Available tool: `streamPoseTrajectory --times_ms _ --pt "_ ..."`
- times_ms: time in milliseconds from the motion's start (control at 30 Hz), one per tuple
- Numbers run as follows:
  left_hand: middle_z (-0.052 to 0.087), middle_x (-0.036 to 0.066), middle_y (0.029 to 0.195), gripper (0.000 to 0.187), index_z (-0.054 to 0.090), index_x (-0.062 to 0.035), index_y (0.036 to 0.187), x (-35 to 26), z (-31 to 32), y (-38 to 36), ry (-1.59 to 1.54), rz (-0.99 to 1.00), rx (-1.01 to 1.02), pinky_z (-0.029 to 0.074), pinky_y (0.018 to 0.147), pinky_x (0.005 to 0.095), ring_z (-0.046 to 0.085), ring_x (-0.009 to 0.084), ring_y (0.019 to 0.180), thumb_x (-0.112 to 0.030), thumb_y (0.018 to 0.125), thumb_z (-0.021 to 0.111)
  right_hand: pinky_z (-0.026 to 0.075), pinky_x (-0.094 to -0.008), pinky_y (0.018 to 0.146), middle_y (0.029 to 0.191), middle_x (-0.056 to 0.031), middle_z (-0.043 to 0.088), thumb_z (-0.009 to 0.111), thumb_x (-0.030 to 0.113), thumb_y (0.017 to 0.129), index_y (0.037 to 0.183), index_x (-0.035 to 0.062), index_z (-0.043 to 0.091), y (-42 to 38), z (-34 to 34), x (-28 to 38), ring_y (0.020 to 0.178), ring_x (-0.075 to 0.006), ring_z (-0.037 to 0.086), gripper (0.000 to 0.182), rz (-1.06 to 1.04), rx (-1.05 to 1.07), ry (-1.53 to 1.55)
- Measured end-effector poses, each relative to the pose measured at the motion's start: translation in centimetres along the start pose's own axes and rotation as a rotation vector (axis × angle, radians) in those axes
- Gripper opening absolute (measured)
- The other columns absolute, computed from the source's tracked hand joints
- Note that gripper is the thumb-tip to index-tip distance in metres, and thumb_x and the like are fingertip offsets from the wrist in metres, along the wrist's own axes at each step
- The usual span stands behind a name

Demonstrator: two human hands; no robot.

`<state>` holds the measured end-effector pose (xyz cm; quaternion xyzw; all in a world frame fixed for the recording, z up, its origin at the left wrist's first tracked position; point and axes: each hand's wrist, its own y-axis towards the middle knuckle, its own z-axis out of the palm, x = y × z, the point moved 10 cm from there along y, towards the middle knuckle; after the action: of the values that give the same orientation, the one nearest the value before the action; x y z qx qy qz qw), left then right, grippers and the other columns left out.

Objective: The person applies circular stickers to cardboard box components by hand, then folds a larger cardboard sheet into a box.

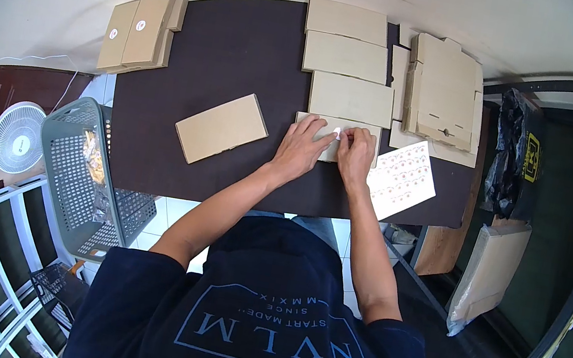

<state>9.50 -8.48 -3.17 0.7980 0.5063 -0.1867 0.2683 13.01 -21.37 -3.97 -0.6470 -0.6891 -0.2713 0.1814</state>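
Note:
A small white sticker [337, 133] shows between my two hands, over the nearest of the brown cardboard boxes [328, 150] on the table's right half. My right hand [357, 153] has its fingers pinched together at the sticker's right side. My left hand [297, 144] rests on the box's left part, fingers stretched out and thumb toward the sticker. Partly beneath my right forearm lies a white sheet of round stickers [404, 177]. A single closed cardboard box [222, 128] lies at an angle to the left of my hands.
Three more closed boxes [351, 99] line up behind the one under my hands. Flattened cardboard [443, 91] is stacked at right. Boxes with round stickers [146, 30] stand at the far left of the dark table [241, 42]. A grey basket [74, 181] and a fan [19, 138] are beyond the left edge.

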Motion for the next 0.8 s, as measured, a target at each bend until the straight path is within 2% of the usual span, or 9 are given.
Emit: streamPoseTrajectory --times_ms 133,200,267,300,333,400,533,600,800 --pt "0.054 0.014 0.130 0.037 0.068 -0.0107 0.123 0.0 0.4 0.2 0.026 -0.024 0.045 0.038 0.102 0.0440 0.044 0.0334 0.130 -0.011 0.086 0.066 0.048 -0.0441 0.076 0.084 -0.0160 0.063 0.077 0.012 0.080 0.090 -0.0011 0.063 0.6 -0.3 -0.3 0.084 -0.0345 0.059 0.022 0.059 -0.051 0.020" --pt "0.054 0.014 0.130 0.037 0.068 -0.0106 0.123 0.0 0.3 0.3 0.032 -0.025 0.045 0.039 0.102 0.0439 0.044 0.0332 0.130 -0.012 0.086 0.066 0.049 -0.0455 0.075 0.086 -0.0172 0.064 0.082 0.023 0.077 0.091 0.0006 0.060 1.2 0.1 -0.8 0.083 -0.0351 0.060 0.034 0.150 0.028 -0.058" --pt "0.054 0.014 0.130 0.037 0.068 -0.0105 0.123 -0.1 0.3 0.3 0.036 -0.026 0.046 0.039 0.102 0.0438 0.044 0.0331 0.130 -0.012 0.086 0.066 0.050 -0.0460 0.073 0.086 -0.0176 0.065 0.083 0.029 0.076 0.087 0.0014 0.059 1.7 -0.2 -1.0 0.082 -0.0355 0.062 0.038 0.228 0.069 -0.130" --pt "0.056 0.014 0.127 0.035 0.069 -0.0108 0.121 -0.3 0.0 0.3 0.058 -0.014 0.019 0.041 0.098 0.0438 0.046 0.0330 0.128 -0.012 0.086 0.066 0.051 -0.0465 0.072 0.085 -0.0180 0.066 0.084 0.035 0.075 0.083 0.0021 0.059 1.8 -0.4 -1.4 0.080 -0.0359 0.064 0.042 0.305 0.111 -0.204" --pt "0.058 0.015 0.124 0.033 0.070 -0.0111 0.120 -0.5 -0.2 0.3 0.079 -0.002 -0.009 0.042 0.095 0.0437 0.048 0.0329 0.126 -0.012 0.087 0.066 0.051 -0.0465 0.072 0.085 -0.0180 0.066 0.084 0.035 0.075 0.083 0.0021 0.059 2.0 -0.7 -1.3 0.080 -0.0359 0.064 0.042 0.304 0.111 -0.205" --pt "0.058 0.015 0.124 0.033 0.070 -0.0107 0.120 -0.7 -0.3 0.2 0.081 -0.006 -0.019 0.042 0.096 0.0438 0.048 0.0329 0.126 -0.012 0.087 0.066 0.052 -0.0460 0.069 0.080 -0.0172 0.068 0.084 0.042 0.074 0.078 0.0029 0.061 1.7 -0.3 -2.9 0.076 -0.0352 0.067 0.046 0.444 0.231 -0.232" --pt "0.057 0.015 0.125 0.032 0.070 -0.0096 0.120 -0.8 -0.3 0.0 0.089 -0.011 -0.047 0.043 0.096 0.0441 0.048 0.0333 0.126 -0.013 0.088 0.065 0.053 -0.0439 0.069 0.073 -0.0158 0.069 0.084 0.043 0.074 0.074 0.0028 0.062 1.8 0.0 -4.5 0.071 -0.0340 0.067 0.046 0.470 0.245 -0.150" --pt "0.057 0.015 0.126 0.033 0.069 -0.0093 0.121 -0.8 -0.3 0.1 0.084 -0.017 -0.043 0.042 0.096 0.0441 0.048 0.0334 0.126 -0.013 0.089 0.065 0.053 -0.0469 0.071 0.076 -0.0183 0.069 0.084 0.037 0.075 0.073 0.0033 0.062 1.9 0.3 -4.7 0.078 -0.0388 0.068 0.040 0.463 0.267 -0.096" --pt "0.055 0.016 0.129 0.038 0.065 -0.0096 0.127 -0.8 -0.1 0.0 0.094 -0.021 -0.015 0.042 0.099 0.0444 0.047 0.0350 0.129 -0.011 0.089 0.063 0.052 -0.0471 0.075 0.087 -0.0181 0.067 0.081 0.027 0.077 0.081 0.0031 0.063 1.3 0.8 -5.1 0.085 -0.0383 0.066 0.031 0.375 0.231 -0.049"
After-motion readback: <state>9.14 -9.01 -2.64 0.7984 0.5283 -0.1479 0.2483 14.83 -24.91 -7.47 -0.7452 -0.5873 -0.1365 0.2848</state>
